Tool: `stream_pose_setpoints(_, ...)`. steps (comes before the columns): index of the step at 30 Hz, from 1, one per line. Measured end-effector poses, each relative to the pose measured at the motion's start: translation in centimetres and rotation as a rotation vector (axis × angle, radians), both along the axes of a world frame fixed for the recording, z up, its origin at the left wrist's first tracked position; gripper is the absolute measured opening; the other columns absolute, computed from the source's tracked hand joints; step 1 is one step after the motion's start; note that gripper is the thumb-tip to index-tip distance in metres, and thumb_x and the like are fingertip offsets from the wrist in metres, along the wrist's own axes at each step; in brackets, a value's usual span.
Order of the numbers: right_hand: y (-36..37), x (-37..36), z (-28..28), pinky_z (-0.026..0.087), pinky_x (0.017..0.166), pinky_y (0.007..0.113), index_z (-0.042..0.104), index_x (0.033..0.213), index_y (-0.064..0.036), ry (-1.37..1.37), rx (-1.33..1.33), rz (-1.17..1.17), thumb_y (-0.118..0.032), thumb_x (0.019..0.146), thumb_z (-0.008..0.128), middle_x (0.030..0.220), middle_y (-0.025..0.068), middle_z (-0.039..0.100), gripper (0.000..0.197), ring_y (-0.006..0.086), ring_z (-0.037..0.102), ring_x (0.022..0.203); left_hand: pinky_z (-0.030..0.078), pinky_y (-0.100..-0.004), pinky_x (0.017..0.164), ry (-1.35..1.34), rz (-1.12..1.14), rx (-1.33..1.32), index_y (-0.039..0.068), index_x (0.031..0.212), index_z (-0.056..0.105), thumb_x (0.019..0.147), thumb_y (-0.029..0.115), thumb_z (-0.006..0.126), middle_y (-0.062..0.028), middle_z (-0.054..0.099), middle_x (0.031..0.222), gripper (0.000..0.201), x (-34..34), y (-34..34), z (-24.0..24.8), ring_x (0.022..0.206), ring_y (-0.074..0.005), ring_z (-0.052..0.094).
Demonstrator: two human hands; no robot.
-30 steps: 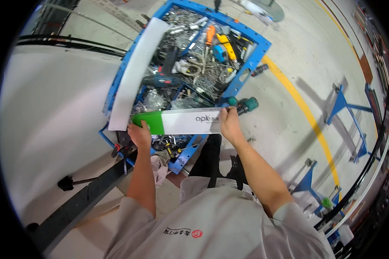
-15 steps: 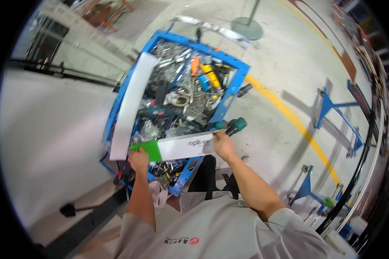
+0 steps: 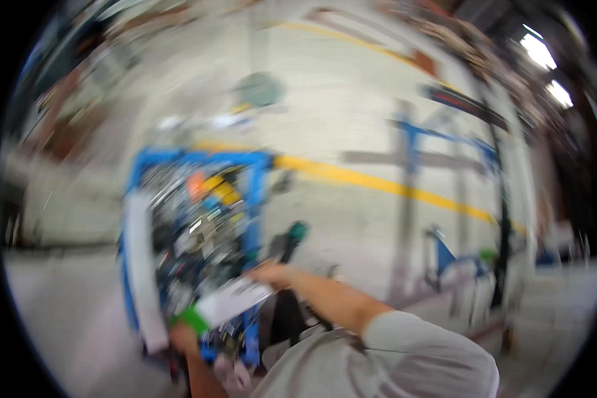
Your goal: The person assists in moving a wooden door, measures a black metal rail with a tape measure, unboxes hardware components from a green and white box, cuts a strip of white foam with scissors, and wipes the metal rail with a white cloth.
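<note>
Blurred view. L hand [image 3: 182, 337] grips green end of long white/green carton [image 3: 231, 304]; R hand [image 3: 270, 273] grips white end; exact finger placement n/c due to blur. Carton sits aslant over near part of blue-framed cart [image 3: 259, 189], R end farther fwd. Cart full of mixed h/w, incl. orange item [image 3: 196, 186] and yellow item [image 3: 223, 190]. White strip [image 3: 143, 265] lies along cart's L edge. Green-and-black tool [image 3: 294, 236] just beside R edge, approx. fwd of R hand.
</note>
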State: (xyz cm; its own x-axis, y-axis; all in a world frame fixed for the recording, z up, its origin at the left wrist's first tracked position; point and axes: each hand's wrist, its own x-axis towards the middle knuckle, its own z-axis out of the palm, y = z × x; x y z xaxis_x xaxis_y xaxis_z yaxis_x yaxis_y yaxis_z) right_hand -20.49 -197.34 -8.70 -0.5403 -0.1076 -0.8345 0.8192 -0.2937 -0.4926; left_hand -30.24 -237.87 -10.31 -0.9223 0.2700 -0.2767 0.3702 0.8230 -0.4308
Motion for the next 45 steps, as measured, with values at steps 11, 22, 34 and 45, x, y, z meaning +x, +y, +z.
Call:
stream_pose_setpoints(11,-4.3,0.5,1.9,0.049,0.08,0.032,0.068,0.105,0.0048,0.166,-0.065,-0.428,-0.011,0.092,0.069,0.097,0.009,0.07,0.02,0.0188,0.064,0.088,0.053,-0.051,0.085,0.114,0.742,0.511,-0.005,0.095,0.067,0.087,0.048,0.06,-0.0276,0.069,0.099,0.055,-0.5,0.2,4.8,0.095,-0.0424,0.067)
stream_pose_setpoints(22,2.0,1.2,7.1,0.05,0.067,0.028,0.068,0.102,0.0075,0.215,0.609,-0.192,-0.011,0.089,0.066,0.088,0.0118,0.069,0.023,0.0174,0.066,0.075,0.05,-0.0543,0.079,0.37,0.169,0.846,-0.003,0.111,0.061,0.082,0.033,0.07,-0.0228,0.065,0.101,0.047,-9.0,4.2,12.8,0.092,-0.0436,0.062)
stream_pose_setpoints(34,6.8,-6.5,15.4,0.054,0.08,0.032,0.064,0.112,0.009,0.536,0.673,0.007,-0.016,0.093,0.065,0.097,0.0146,0.071,0.032,0.02,0.068,0.089,0.051,-0.0464,0.074,0.045,0.292,0.966,-0.005,0.088,0.067,0.077,0.023,0.069,-0.0258,0.067,0.084,0.03,-14.6,4.4,21.0,0.078,-0.042,0.066)
stream_pose_setpoints(45,-4.3,-5.6,19.3,0.054,0.091,0.035,0.063,0.12,0.0012,0.39,-0.605,0.081,-0.002,0.091,0.067,0.112,0.0084,0.07,0.03,0.0193,0.067,0.099,0.048,-0.0323,0.092,-0.273,0.84,1.357,-0.006,0.119,0.063,0.085,0.015,0.068,-0.0112,0.069,0.105,0.041,10.9,16.2,27.4,0.096,-0.0177,0.063)
